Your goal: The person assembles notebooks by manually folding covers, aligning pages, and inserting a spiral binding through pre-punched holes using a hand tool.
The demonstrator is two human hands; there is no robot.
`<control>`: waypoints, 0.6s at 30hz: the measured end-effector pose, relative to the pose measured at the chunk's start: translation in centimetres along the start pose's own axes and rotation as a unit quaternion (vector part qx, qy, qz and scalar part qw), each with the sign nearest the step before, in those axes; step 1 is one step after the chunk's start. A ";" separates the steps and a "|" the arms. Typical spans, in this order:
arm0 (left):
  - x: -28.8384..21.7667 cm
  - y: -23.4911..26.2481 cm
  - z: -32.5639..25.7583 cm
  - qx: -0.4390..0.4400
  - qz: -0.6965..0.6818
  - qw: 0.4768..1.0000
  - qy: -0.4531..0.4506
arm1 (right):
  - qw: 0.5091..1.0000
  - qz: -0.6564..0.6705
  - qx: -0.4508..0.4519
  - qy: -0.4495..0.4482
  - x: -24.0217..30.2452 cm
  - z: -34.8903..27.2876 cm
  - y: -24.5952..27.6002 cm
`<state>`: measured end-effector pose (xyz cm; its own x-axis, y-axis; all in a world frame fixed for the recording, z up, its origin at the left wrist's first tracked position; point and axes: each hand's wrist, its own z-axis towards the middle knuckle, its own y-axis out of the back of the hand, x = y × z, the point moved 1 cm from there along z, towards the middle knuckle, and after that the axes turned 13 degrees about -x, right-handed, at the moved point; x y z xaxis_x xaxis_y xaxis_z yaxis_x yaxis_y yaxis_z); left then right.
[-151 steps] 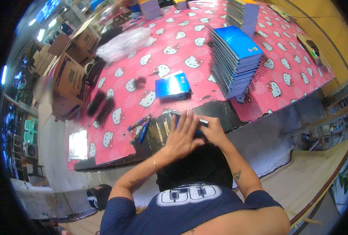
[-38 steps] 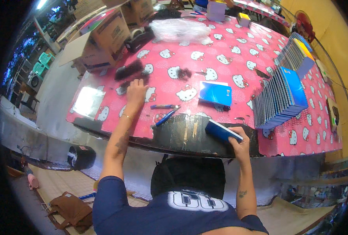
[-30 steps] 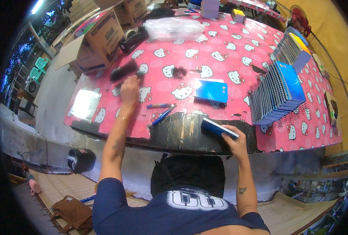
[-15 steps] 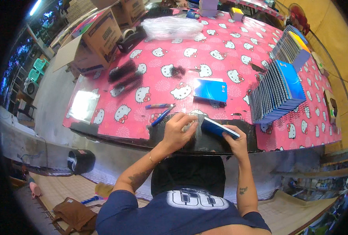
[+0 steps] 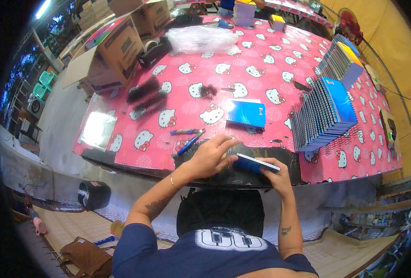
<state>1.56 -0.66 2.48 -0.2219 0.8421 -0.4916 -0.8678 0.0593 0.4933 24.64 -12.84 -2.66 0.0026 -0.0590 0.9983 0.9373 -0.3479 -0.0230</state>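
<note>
My right hand [image 5: 279, 177] grips the right end of a thin blue notebook [image 5: 248, 164], held tilted with its pale page edge upward over the black patch at the table's near edge. At the notebook's other end is my left hand [image 5: 213, 157], fingers spread and bent. Its thumb reaches the notebook's left corner; any small thing under the fingers is hidden. Beyond my hands lies a blue spiral notebook [image 5: 246, 114]. Left of it are a blue-handled tool [image 5: 188, 144], apparently pliers, and a pen-like tool [image 5: 187, 132].
A tall stack of blue spiral notebooks [image 5: 328, 113] stands at the right, with another stack [image 5: 342, 62] behind. Black binding coils [image 5: 147, 98] lie at left, near a cardboard box [image 5: 113, 55] and tape dispenser [image 5: 155, 53]. Clear plastic [image 5: 201, 38] covers part of the far table.
The held notebook has tipped flatter and come slightly nearer to me. My left hand has opened its fingers and shifted toward the notebook's left end.
</note>
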 end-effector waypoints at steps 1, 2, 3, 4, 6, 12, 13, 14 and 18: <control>1.1 0.2 -0.2 0.085 0.008 0.996 0.006 | 1.000 -0.013 0.004 -0.015 0.4 -0.1 -0.2; 1.6 0.1 -0.5 0.100 -0.003 0.995 -0.002 | 1.000 -0.018 0.006 -0.024 0.4 -0.1 -0.2; 2.0 0.0 -0.9 0.115 -0.015 0.993 -0.009 | 0.999 -0.024 0.009 -0.032 0.4 -0.1 -0.2; 1.6 -0.2 -0.5 0.132 -0.031 0.991 -0.018 | 0.999 -0.031 0.006 -0.042 0.4 -0.2 0.0; 0.5 -0.2 0.0 0.118 -0.026 0.993 -0.012 | 0.999 -0.032 0.003 -0.030 0.3 -0.2 0.3; 1.1 0.1 0.3 0.204 -0.054 0.974 0.079 | 0.999 -0.028 0.006 -0.019 0.5 -0.7 -0.2; 0.0 0.3 0.8 0.187 -0.042 0.978 0.080 | 0.999 -0.029 0.002 -0.015 0.6 -0.7 -0.2; 0.1 0.2 0.8 0.189 -0.023 0.980 0.060 | 0.999 -0.037 0.002 -0.005 0.7 -0.7 -0.3; 0.2 -0.3 0.7 0.161 0.052 0.986 -0.005 | 0.998 -0.052 -0.017 0.017 1.1 -1.0 -0.5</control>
<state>2.14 -0.12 2.74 -0.2951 0.8582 -0.4201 -0.6546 0.1387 0.7432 23.80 -13.65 -1.62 -0.1063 -0.0530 0.9929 0.9196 -0.3851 0.0779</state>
